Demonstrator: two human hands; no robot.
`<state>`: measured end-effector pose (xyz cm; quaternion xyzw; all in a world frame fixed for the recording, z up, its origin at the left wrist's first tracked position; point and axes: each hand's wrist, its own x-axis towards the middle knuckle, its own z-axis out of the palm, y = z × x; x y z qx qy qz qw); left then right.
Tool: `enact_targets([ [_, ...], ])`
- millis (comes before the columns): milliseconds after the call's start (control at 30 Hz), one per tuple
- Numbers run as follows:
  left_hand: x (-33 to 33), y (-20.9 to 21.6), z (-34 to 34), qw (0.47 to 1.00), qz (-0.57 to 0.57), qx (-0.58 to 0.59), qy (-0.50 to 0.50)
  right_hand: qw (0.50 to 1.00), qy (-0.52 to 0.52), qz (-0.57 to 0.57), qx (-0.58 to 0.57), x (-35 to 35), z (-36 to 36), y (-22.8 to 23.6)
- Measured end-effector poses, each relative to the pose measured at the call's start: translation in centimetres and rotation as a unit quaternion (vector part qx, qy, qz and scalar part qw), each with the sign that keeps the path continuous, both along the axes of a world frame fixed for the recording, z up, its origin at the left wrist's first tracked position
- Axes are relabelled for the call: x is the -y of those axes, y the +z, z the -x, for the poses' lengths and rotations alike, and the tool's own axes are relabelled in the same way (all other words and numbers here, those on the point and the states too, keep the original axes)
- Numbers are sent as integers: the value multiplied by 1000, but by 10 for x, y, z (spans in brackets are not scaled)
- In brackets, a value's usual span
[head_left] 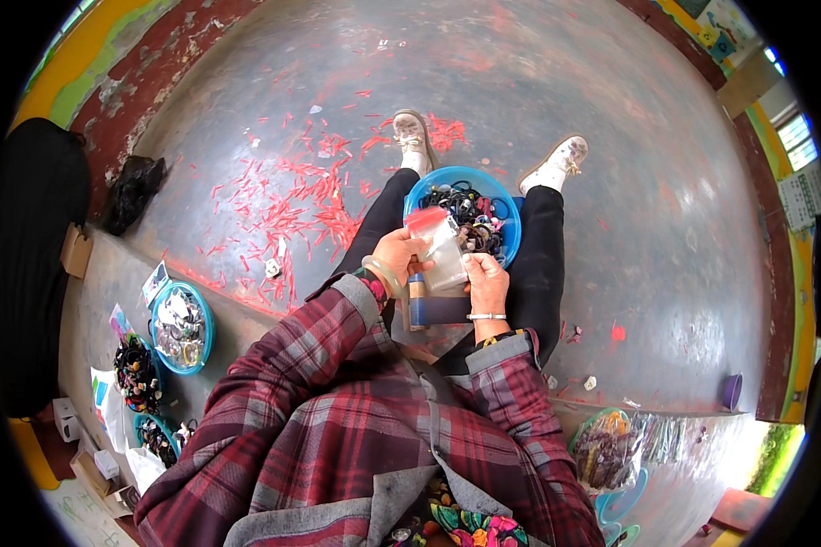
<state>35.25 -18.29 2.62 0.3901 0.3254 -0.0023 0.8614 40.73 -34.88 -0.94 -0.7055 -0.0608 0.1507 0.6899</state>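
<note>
While your left hand (395, 254) closes its fingers on the upper left of a flat, clear plastic bag with a red top strip (443, 260), your right hand (488, 285) pinches the opposite edge between thumb and finger. You hold the bag above the near side of a round, blue plastic basin (513, 228) set between your legs.

Judging by its flatness, this bag holds little or nothing, and its red strip is attached. Thin red strips (333, 221) litter the floor to your left, so much handling seems done; plenty seems left, since black and coloured bands (465, 202) heap the basin. Whether the bag's mouth is open, you cannot tell.

Your hands have the basin just ahead and a dark blue, tan-ended object (447, 311) close below. Your thighs bound you on both sides. The widest room lies on the smooth grey floor (666, 237) beyond your right leg. Leftward, the raised concrete step (109, 292) carries a round blue basket of clear packets (212, 330) beside your sleeve.
</note>
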Motion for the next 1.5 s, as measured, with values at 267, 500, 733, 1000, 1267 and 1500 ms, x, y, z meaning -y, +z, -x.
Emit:
enact_targets([
  [267,-5,-3,-2,1000,2,14,2,994,-72,13,78,2,-6,-2],
  [500,-30,-2,-43,994,-90,15,-59,980,-130,-126,-83,10,-12,11],
  [733,-46,-16,-95,965,-245,-26,-95,968,-134,-166,-133,11,-14,8],
  [1000,-32,-20,-100,870,-477,-60,-111,969,-122,-169,-133,11,-13,11],
  [1267,-2,-16,-60,721,-680,131,-28,989,-130,-53,-39,10,-9,17],
  [1500,41,15,-4,984,-154,42,-81,800,-21,266,537,-1,17,30],
])
